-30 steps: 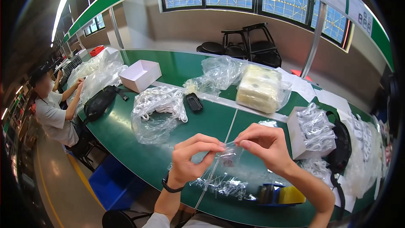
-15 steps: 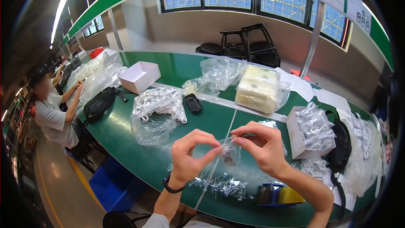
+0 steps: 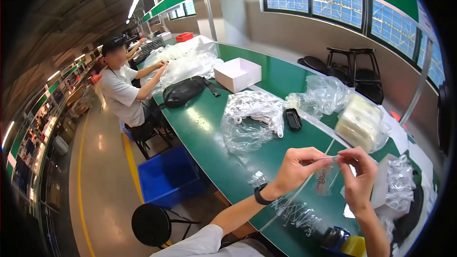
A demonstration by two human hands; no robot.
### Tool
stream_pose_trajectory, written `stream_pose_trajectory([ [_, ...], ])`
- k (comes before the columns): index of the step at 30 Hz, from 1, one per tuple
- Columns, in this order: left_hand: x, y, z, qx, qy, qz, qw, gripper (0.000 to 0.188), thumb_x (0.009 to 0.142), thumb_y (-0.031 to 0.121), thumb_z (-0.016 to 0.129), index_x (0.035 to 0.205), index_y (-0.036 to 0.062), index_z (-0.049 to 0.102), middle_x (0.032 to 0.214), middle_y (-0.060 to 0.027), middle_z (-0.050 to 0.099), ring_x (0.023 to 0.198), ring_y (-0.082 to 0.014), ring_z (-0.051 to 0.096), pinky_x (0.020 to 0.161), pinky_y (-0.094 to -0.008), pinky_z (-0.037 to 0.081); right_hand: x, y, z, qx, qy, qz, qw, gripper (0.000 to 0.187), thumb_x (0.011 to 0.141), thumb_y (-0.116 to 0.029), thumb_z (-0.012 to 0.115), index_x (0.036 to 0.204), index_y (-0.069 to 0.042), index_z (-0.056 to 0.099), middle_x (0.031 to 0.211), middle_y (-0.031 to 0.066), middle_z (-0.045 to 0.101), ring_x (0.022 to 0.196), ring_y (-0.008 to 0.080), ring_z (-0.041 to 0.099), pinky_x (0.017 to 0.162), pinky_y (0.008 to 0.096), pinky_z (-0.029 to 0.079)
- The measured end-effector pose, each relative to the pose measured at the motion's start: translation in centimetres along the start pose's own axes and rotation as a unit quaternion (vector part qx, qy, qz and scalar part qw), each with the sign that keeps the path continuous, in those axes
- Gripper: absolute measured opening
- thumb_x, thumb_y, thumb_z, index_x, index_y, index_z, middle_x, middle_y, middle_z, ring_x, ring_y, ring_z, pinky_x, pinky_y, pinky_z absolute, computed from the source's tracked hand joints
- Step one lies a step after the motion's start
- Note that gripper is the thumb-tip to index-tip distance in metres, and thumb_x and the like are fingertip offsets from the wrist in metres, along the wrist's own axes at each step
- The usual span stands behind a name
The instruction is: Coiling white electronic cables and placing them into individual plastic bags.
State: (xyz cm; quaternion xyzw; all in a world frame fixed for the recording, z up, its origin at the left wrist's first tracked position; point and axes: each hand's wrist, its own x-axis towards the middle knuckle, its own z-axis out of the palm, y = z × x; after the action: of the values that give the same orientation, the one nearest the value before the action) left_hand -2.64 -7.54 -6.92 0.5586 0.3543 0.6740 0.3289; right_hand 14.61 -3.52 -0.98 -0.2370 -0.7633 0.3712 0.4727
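My left hand (image 3: 301,167) and my right hand (image 3: 357,173) are raised over the green worktable, fingertips pinched close together. Between them they hold the top edge of a small clear plastic bag (image 3: 325,181); it hangs down with something small and dark inside that I cannot make out. Below the hands lies a scatter of thin clear and silvery pieces (image 3: 297,215). A small crumpled clear bag (image 3: 257,178) rests beside my left wrist. Near my right forearm stands a blue and yellow holder (image 3: 343,242).
Bagged white cables (image 3: 252,119), a black tray (image 3: 293,119) and a white box (image 3: 238,74) stand beyond. A box of bagged items (image 3: 396,181) is at right. Left are a blue bin (image 3: 169,176), a stool (image 3: 151,224) and a seated co-worker (image 3: 121,85).
The view has swung left, so the table things sit further right in the picture. Both hands still pinch the small bag's top edge, and their fingertips are closer together.
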Motion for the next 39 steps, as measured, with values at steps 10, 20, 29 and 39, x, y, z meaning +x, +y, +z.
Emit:
stream_pose_trajectory([
  [10, 0.2, -0.8, 1.2, 0.035, 0.052, 0.014, 0.998, 0.01, 0.086, 0.001, 0.071, 0.095, -0.0007, 0.075, 0.084, -0.0032, 0.067, 0.07, -0.0052, 0.059, 0.058, -0.0183, 0.045, 0.6, 3.1, -1.3, -0.036, -0.058, 0.013, 0.998, 0.011, 0.079, -0.003, 0.073, 0.079, 0.002, 0.063, 0.08, 0.0066, 0.06, 0.076, 0.0145, 0.058, 0.069, 0.0265, 0.046],
  [20, -0.1, -1.1, 1.1, -0.052, -0.015, -0.045, 0.998, 0.011, 0.089, 0.002, 0.069, 0.097, -0.0029, 0.074, 0.082, -0.005, 0.064, 0.07, -0.0096, 0.062, 0.062, -0.021, 0.052, -0.1, 2.6, -2.2, -0.03, -0.028, 0.031, 0.999, 0.01, 0.079, -0.001, 0.073, 0.076, 0.003, 0.064, 0.075, 0.007, 0.061, 0.069, 0.014, 0.056, 0.065, 0.0264, 0.043],
  [29, 0.0, -1.2, 1.7, -0.055, -0.071, -0.043, 0.995, 0.019, 0.095, 0.006, 0.062, 0.109, -0.0038, 0.07, 0.091, -0.0066, 0.065, 0.083, -0.0121, 0.064, 0.074, -0.0252, 0.056, -0.8, 3.2, -3.0, -0.007, -0.006, 0.064, 0.998, 0.012, 0.082, -0.003, 0.072, 0.077, 0.003, 0.064, 0.077, 0.0055, 0.06, 0.073, 0.0112, 0.058, 0.068, 0.0248, 0.045],
  [39, 0.0, -2.3, 1.2, -0.059, 0.025, -0.064, 0.996, 0.015, 0.091, 0.004, 0.067, 0.103, -0.0035, 0.072, 0.092, -0.0081, 0.072, 0.083, -0.0117, 0.067, 0.077, -0.0252, 0.057, -0.3, 2.7, -1.9, 0.065, 0.009, 0.094, 0.993, 0.011, 0.088, -0.006, 0.069, 0.083, 0.002, 0.064, 0.081, 0.0028, 0.06, 0.077, 0.0087, 0.059, 0.072, 0.023, 0.047],
])
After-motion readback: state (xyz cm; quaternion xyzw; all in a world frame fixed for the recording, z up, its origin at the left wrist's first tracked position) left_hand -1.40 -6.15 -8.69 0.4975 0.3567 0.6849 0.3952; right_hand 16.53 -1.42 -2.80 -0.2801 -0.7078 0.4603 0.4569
